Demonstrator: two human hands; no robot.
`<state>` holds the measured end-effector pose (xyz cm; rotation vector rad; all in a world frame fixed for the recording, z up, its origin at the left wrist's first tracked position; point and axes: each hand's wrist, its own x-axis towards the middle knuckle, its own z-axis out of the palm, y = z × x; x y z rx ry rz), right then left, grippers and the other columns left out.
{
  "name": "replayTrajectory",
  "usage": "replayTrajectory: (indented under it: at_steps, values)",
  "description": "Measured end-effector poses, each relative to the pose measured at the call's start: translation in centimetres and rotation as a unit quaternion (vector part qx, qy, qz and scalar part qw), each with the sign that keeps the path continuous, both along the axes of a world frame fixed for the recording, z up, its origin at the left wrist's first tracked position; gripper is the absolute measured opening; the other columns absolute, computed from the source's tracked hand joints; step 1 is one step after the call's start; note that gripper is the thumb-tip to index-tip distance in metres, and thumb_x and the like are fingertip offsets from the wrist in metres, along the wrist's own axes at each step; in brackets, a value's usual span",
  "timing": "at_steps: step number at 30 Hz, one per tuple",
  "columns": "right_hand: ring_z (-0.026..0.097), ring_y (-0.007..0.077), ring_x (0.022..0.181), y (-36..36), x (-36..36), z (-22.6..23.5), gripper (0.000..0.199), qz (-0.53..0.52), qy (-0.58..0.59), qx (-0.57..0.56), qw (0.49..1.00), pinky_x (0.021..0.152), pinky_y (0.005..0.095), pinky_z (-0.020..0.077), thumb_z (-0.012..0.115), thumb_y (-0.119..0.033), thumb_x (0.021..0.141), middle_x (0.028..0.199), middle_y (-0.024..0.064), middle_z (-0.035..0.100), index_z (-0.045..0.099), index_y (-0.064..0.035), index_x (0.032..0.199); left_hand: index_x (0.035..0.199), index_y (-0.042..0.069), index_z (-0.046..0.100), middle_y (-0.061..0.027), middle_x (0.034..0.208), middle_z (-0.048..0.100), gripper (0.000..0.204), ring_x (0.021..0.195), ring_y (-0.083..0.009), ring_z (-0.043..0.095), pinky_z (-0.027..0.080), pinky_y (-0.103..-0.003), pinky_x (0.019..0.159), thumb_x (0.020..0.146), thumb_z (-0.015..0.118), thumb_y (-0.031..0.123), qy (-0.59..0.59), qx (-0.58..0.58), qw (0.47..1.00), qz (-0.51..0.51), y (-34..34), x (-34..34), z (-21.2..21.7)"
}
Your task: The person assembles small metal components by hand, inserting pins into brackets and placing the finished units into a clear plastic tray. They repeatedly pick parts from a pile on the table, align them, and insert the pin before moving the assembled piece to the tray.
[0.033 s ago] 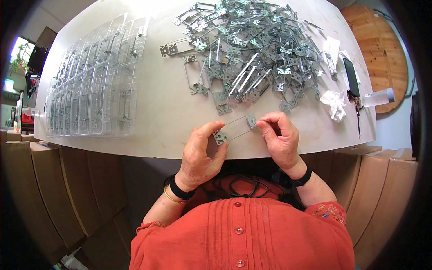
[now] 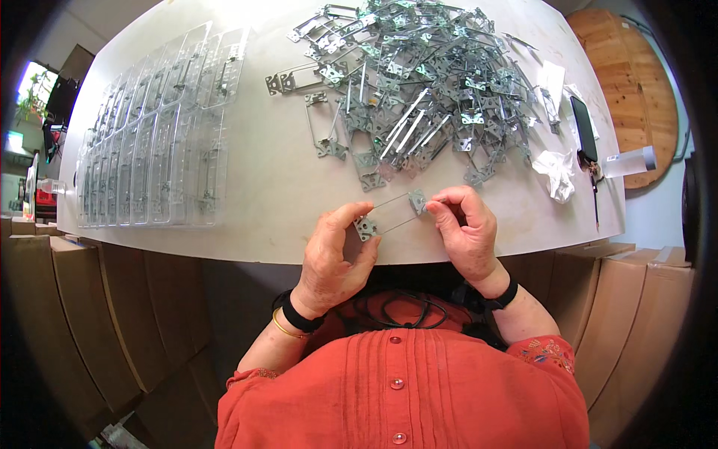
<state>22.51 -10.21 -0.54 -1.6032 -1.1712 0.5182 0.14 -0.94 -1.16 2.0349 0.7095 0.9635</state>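
The left hand (image 2: 333,254) and the right hand (image 2: 464,228) together hold 1 thin metal frame (image 2: 390,213) just above the near edge of the bench (image 2: 269,194), each hand pinched closed on 1 end of it. The left thumb and fingers clamp the perforated end plate (image 2: 366,227) at the lower left end; the right fingertips clamp the matching plate at the upper right end, so the part spans the gap between the 2 hands on a slight diagonal. Judged from its look, the frame is light stamped sheet metal: 2 slim rails joining 2 small plates, stiff along its length but likely to bend or twist if loaded at mid-span. The edges may be sharp and the bare metal smooth, so the end plates offer the best purchase; the rails are best left unloaded. Directly beyond the hands lies a tangled heap of like metal frames (image 2: 419,82), where parts may snag on each other when lifted. Well to the left of the left hand sit rows of clear plastic trays (image 2: 157,135). To the right of the right hand lie a dark phone (image 2: 584,129) and a crumpled clear bag (image 2: 555,166)
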Motion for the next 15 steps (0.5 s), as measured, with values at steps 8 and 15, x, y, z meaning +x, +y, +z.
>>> replayTrajectory:
  at_steps: [8,15]
  values:
    - [0.065,0.0137,0.078,0.07,0.03,0.12,0.010,0.003,-0.006,0.002,1.000,0.070,0.0278,0.0530,0.076,-0.005,0.098,0.093,0.0068,0.070,0.067,-0.0036,0.103,0.136,-0.002,0.056,-0.0152,0.130,0.071,0.057,0.116,-0.0258,0.071,0.057,-0.035,0.100,0.084,0.080,-0.007,0.004,-0.001,1.000,0.001,-0.01,0.01,0.21]
    - [0.064,0.0132,0.077,0.18,-0.13,0.25,0.011,0.002,0.004,0.010,1.000,0.069,0.0277,0.0531,0.077,-0.003,0.097,0.092,0.0067,0.069,0.066,-0.0034,0.101,0.136,-0.002,0.055,-0.0158,0.129,0.071,0.057,0.117,-0.0261,0.071,0.057,-0.036,0.100,0.085,0.080,-0.007,0.000,-0.004,1.000,0.000,0.01,0.01,0.03]
